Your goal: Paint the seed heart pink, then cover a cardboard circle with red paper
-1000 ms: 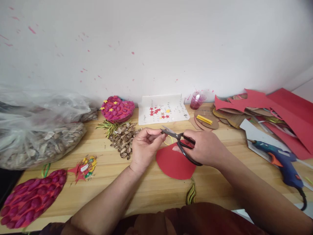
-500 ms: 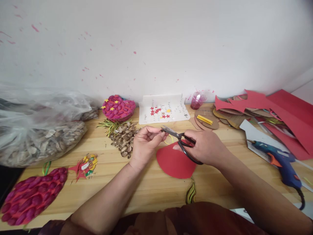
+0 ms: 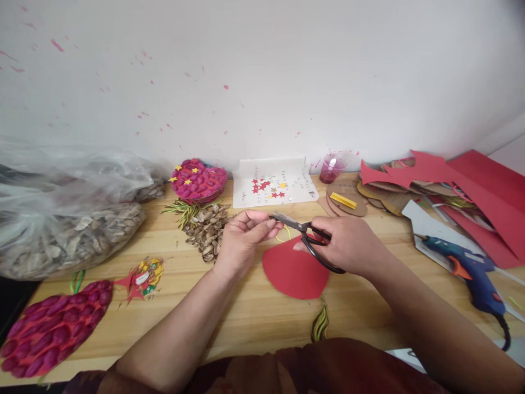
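My right hand (image 3: 348, 245) grips black scissors (image 3: 303, 236) by the handles, blades pointing left. My left hand (image 3: 241, 241) is pinched right at the blade tips on something small I cannot make out; a thin yellow strand (image 3: 283, 236) shows just under the fingers. Both hands hover over a red paper teardrop shape (image 3: 293, 271) lying flat on the wooden table (image 3: 254, 312). A pile of brown seed shells (image 3: 207, 232) sits just left of my left hand.
A plastic bag of shells (image 3: 65, 219) fills the left. Pink shell-covered shapes lie at the near left (image 3: 49, 328) and back (image 3: 197, 180). A white star sheet (image 3: 273, 186), pink cup (image 3: 331, 167), cardboard discs (image 3: 346, 202), red paper (image 3: 471, 186) and blue glue gun (image 3: 476, 271) are right.
Almost nothing has moved. My right hand with the scissors has shifted slightly right, and my left fingers have adjusted their pinch at the blade tips.
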Motion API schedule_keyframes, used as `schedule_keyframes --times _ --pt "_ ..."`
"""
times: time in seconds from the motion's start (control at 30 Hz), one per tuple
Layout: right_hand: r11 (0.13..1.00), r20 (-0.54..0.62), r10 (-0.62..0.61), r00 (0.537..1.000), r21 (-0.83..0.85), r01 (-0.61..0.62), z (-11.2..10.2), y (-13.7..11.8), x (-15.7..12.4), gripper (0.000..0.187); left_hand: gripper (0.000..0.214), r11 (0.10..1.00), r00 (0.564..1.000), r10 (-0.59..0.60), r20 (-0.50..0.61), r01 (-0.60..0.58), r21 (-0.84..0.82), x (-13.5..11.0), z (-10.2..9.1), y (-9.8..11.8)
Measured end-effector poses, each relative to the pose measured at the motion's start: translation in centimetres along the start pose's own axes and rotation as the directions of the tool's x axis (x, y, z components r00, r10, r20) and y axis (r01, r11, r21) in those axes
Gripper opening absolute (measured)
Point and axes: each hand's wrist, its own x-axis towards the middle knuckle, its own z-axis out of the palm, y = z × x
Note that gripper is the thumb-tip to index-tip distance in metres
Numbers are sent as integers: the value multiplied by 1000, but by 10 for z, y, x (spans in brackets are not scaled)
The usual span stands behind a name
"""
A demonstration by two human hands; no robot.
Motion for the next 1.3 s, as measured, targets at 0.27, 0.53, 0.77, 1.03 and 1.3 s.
schedule_keyframes --times 0.27,0.53,0.77,1.03,1.3 --pt "995 -53 -46 998 -86 42 2 2 0 44 35 998 998 -65 7 65 -3 2 -5 1" --pt "994 -48 -54 997 -98 49 0 4 -1 45 41 996 995 -88 50 87 24 4 -6 7" --pt "996 -3 -44 999 -82 44 -3 3 0 51 40 987 987 -154 38 152 43 4 -5 14" --pt "996 11 -39 999 -78 40 -3 6 -1 52 37 979 979 -200 32 198 43 6 -7 15" --pt "995 15 -45 999 -86 46 -4 6 0 47 34 974 974 -224 45 223 33 5 -7 17"
